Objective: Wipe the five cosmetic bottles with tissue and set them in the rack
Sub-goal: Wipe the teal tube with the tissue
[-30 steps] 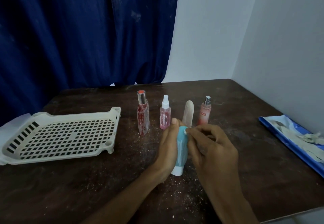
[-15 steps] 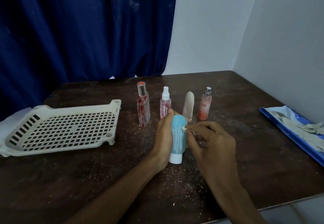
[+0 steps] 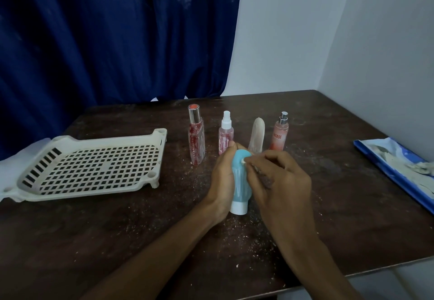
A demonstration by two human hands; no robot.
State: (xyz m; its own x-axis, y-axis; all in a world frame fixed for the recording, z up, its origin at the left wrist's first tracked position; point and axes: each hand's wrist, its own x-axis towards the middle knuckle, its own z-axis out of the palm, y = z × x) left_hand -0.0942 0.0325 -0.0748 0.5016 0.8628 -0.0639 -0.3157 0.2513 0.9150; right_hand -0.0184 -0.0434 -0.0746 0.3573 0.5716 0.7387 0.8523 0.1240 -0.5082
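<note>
My left hand [image 3: 222, 177] grips a light-blue tube bottle [image 3: 240, 182] with a white cap, standing cap down on the table. My right hand [image 3: 279, 182] pinches a small bit of white tissue [image 3: 243, 161] against the tube's upper side. Behind them stand a tall clear bottle with red streaks [image 3: 196, 137], a pink spray bottle [image 3: 226, 135], a pale capsule-shaped bottle [image 3: 257, 137] and a peach spray bottle [image 3: 279, 133]. The white perforated rack [image 3: 89, 166] lies at the left with nothing in it.
A blue pack of tissues [image 3: 399, 168] lies at the right table edge. White crumbs are scattered over the dark wooden table [image 3: 117, 229]. A blue curtain hangs behind and a white wall stands to the right.
The tissue in my right hand has slid along the tube's upper part. The left hand keeps its grip on the tube. The camera view has shifted slightly.
</note>
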